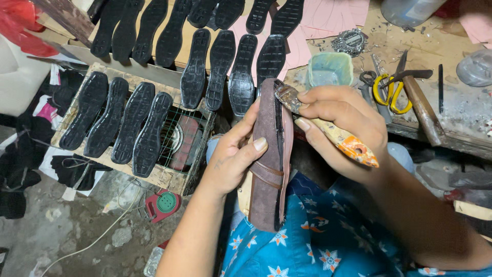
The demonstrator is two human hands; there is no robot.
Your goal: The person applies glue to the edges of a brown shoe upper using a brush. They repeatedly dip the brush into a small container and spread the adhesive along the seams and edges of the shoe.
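My left hand [233, 156] grips a brown suede sandal [270, 154] from its left side, holding it upright on edge over my lap. My right hand [341, 128] holds a glue-crusted brush [328, 128] with an orange handle end. The brush's tip touches the top edge of the sandal near its toe. A small greenish pot [329, 69] stands on the bench just behind the brush.
Many black rubber soles [220, 66] lie in rows on a board and on a wooden crate [169, 177] to the left. On the bench at right are yellow-handled scissors [389, 90], a hammer [423, 107] and pink paper patterns [333, 15]. A red disc-shaped object [165, 203] sits on the floor.
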